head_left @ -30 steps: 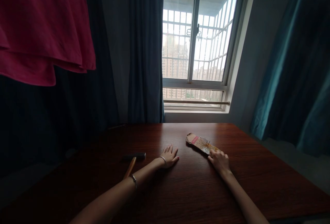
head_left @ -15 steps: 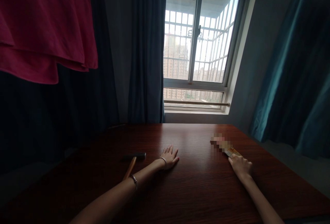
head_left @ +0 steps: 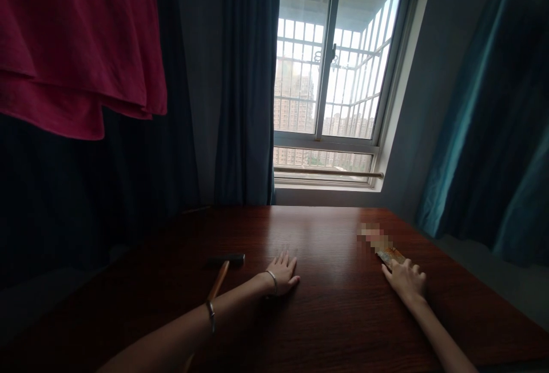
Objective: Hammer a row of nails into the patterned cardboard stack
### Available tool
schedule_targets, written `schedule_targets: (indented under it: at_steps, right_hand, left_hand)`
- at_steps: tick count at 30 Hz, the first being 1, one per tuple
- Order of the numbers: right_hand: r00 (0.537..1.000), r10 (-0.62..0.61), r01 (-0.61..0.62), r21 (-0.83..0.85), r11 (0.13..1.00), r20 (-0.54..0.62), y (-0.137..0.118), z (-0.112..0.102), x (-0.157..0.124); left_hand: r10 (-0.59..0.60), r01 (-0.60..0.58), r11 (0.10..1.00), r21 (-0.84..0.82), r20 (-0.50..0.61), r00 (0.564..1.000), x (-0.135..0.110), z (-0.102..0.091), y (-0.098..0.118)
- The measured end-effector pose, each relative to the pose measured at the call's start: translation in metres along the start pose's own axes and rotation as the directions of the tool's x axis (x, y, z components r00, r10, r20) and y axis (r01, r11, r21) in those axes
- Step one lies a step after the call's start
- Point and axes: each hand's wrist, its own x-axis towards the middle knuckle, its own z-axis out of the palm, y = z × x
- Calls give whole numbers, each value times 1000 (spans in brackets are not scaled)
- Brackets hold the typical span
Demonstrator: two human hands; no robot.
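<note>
My left hand (head_left: 282, 274) rests on the dark wooden table (head_left: 317, 316), palm down with fingers spread and nothing in it. A hammer (head_left: 219, 279) with a black head and wooden handle lies to its left, the handle partly hidden under my left forearm. On the right, my right hand (head_left: 406, 281) has its fingers curled over the near end of a flat, slim packet (head_left: 389, 254), brownish and silvery. Its far end is blurred by pixel blocks, so its kind cannot be made out.
Beyond the table is a window (head_left: 326, 104) with outside bars and a rail. Blue curtains (head_left: 246, 87) hang beside it, with another curtain (head_left: 480, 133) at the right. A pink cloth (head_left: 81, 47) hangs at upper left.
My right hand has shifted slightly right, and the packet has moved a little right with it. My left forearm has lowered a little, showing more of the hammer's handle.
</note>
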Motion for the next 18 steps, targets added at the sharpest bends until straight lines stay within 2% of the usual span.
schedule_targets:
  at_steps: [4,7,9,11,14,18]
  right_hand:
    - [994,-19,24,50,998,-104,-18,-16,-16]
    - [971,-203,224,188,956,-126,-49,-29,-36]
    - [936,-340,351,313,883,-91,-73,-35,-51]
    - [893,-448,425,433,795,-53,-93,-39,-67]
    - [844,-537,454,541,708,-5,-111,-40,-85]
    - [840,-543,433,590,682,11,-117,-38,-94]
  left_hand:
    - [36,-35,999,-27,33,999,-21,-1,-9]
    - [32,-31,999,-24,26,999,-30,-1,-10]
    - [26,-26,999,-22,23,999,-32,0,-8]
    - [21,-21,1000,-22,24,999,-32,0,-6]
    - [20,-20,1000,-22,12,1000,-32,1,-5]
    - [25,-25,1000,-18,-10,1000,-34,3,-5]
